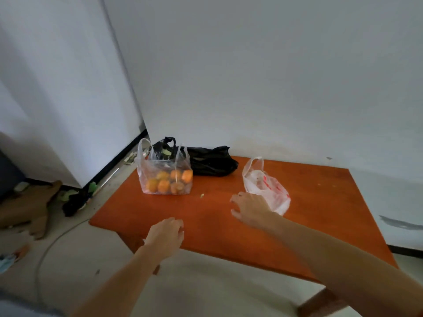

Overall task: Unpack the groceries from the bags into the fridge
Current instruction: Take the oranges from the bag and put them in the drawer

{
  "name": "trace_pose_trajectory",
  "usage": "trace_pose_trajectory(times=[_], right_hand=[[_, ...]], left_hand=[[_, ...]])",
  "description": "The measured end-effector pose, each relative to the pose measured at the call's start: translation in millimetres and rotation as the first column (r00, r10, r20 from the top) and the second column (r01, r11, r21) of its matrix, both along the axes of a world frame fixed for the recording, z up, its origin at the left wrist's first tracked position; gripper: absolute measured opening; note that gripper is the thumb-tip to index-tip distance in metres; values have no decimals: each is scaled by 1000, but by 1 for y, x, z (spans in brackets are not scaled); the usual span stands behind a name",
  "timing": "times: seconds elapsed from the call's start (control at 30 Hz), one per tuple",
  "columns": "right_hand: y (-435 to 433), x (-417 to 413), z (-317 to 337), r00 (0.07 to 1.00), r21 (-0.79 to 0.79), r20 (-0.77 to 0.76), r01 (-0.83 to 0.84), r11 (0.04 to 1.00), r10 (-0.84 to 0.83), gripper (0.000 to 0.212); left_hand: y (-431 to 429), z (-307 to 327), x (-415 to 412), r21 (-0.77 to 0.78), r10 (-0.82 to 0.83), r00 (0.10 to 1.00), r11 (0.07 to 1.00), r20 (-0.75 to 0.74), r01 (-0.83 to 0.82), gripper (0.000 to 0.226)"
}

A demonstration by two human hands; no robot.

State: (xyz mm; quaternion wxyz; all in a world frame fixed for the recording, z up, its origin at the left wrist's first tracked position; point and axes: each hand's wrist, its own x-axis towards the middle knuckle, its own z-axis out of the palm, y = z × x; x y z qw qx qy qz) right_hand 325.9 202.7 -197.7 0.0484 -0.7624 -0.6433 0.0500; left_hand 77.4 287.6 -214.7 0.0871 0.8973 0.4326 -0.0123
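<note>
Orange table [229,225] holds three bags; both my hands hover empty, fingers spread. My right hand [249,209] nears the white bag [265,186]; a careless grab could tear it, spilling groceries.

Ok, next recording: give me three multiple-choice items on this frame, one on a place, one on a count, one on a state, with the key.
1. Where does the clear bag of oranges stand on the orange table?
A. Far left part
B. Near right corner
C. On the floor

2. How many bags are on the table?
A. One
B. Three
C. Five

3. What is the right hand doing?
A. Gripping an orange
B. Open, empty, beside the white bag with red print
C. Lifting the black bag

Key: 1 A, it stands toward the far left edge; 2 B, clear, black and white; 3 B, fingers spread, nothing held.
</note>
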Motion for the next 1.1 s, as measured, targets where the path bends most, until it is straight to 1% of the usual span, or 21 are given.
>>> trace_pose_trajectory(times=[0.13, 0.23, 0.3, 0.43, 0.57, 0.63, 0.73, 0.83, 0.9, 0.97, 1.03, 1.1], right_hand=[[72, -28, 2, 1000, -26, 1, 0, 1000, 0, 35], [117, -39, 0, 1000, -20, -2, -19, 1000, 19, 35], [146, -40, -5, 1000, -19, -2, -25, 1000, 25, 34], [211, -34, -23, 999, -37, -12, -40, 999, 40, 31], [288, -31, -44, 989, -49, -39, -146, 988, 145, 32], [329, -34, -56, 979, -38, -50, -200, 979, 198, 37], [386, -46, -75, 951, -26, -26, -308, 951, 308, 52], [423, -51, -84, 935, -94, -27, -355, 930, 354, 59], [435, -45, -93, 943, -165, -15, -330, 929, 333, 53], [434, -35, -101, 945, -204, 30, -314, 927, 327, 34], [423, -27, -111, 957, -187, 42, -275, 943, 287, 20], [405, -19, -125, 971, -185, 62, -218, 958, 232, 26]], left_hand=[[87, 14, -23, 68, -20, 1000, 997, -19, 21, 22], [142, 17, -25, 109, -38, 999, 993, 2, 38, 22], [172, 13, -19, 131, -69, 997, 989, 18, 66, 26], [243, -1, -2, 180, -136, 989, 973, -64, 146, 34], [304, -5, 18, 230, -151, 987, 960, -46, 158, 36], [334, -9, 27, 243, -185, 980, 950, -68, 197, 38], [376, -21, 31, 225, -241, 960, 937, -143, 269, 34], [404, -31, 30, 198, -251, 935, 932, -252, 303, 35], [422, -39, 26, 179, -277, 909, 922, -312, 343, 39], [437, -49, 20, 132, -286, 897, 929, -338, 346, 43], [448, -61, 15, 85, -304, 891, 933, -337, 351, 44], [453, -73, 13, 21, -341, 882, 930, -324, 367, 40]])
